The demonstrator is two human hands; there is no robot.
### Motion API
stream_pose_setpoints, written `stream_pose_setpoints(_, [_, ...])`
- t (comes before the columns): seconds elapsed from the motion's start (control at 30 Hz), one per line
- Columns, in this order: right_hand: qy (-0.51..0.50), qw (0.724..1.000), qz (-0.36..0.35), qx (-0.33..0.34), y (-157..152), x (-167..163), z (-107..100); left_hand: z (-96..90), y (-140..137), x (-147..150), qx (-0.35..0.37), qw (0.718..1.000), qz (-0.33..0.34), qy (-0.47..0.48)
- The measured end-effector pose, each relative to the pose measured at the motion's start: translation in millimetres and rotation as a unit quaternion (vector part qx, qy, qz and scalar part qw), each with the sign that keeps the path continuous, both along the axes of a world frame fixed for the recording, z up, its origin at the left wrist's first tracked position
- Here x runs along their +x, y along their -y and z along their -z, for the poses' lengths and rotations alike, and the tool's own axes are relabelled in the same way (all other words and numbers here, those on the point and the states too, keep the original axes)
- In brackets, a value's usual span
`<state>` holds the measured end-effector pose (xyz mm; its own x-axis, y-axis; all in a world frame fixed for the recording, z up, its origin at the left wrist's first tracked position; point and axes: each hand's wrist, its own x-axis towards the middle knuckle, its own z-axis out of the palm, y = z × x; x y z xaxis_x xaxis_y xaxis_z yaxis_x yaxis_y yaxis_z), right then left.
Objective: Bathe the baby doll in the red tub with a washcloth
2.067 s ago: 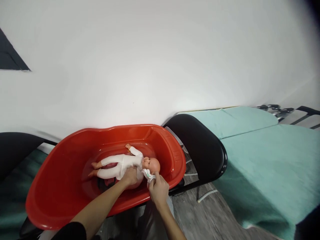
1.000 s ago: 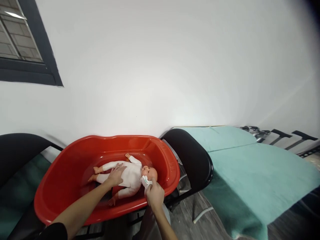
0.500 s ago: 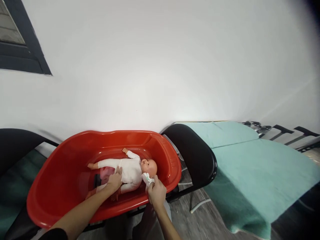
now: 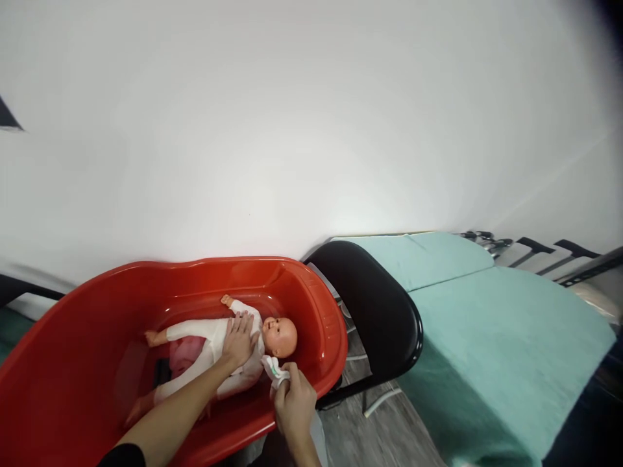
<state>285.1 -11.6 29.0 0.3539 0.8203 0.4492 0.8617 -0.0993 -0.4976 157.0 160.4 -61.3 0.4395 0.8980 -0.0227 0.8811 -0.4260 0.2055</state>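
A baby doll [image 4: 280, 336] in a white one-piece suit lies on its back in a red baby bathtub [image 4: 331, 318], its head toward the right end. My left hand [image 4: 239, 340] rests flat on the doll's chest, fingers spread. Close to the doll's head and shoulder, my right hand [image 4: 294, 399] is closed on a small white cloth [image 4: 273, 370] with a green mark. Beside the doll's legs in the tub lies a pink item [image 4: 186, 353], partly covered by a leg. What the pink item is, I cannot tell.
A black folding chair [image 4: 370, 311] stands against the tub's right end. Beyond it, a light green cover [image 4: 487, 324] drapes over a long surface. The white wall [image 4: 292, 130] rises right behind the tub. Black racks [image 4: 533, 246] are at the far right.
My left hand has moved from the doll's waist up to its chest and flattened out. My right hand still grips the white cloth. The view has shifted, moving the tub leftward.
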Motion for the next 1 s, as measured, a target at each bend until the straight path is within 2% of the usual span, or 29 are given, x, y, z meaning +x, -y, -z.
stream_pose_setpoints(0.1, [-0.007,1.0,-0.007,0.03,-1,-1,-4,29.9,1,-6,0.036,0.999,0.025,0.016])
stream_pose_setpoints(0.2, [-0.006,0.998,-0.015,0.053,-2,-2,-6,40.5,1,-11,0.049,0.998,0.026,0.036])
stream_pose_setpoints(0.57, [-0.024,0.999,-0.016,0.031,1,-4,-7,39.7,2,-9,0.052,0.998,0.028,0.023])
stream_pose_setpoints(0.77, [-0.016,0.999,-0.017,0.04,2,-4,-7,13.6,-8,-14,0.061,0.996,0.056,0.028])
stream_pose_setpoints(0.83, [-0.018,0.999,-0.018,0.041,2,-4,-7,10.2,-9,-17,0.069,0.996,0.056,0.027])
stream_pose_setpoints(1.0, [-0.022,0.999,-0.024,0.032,0,-3,-6,27.7,-4,-17,0.066,0.997,0.042,0.02])
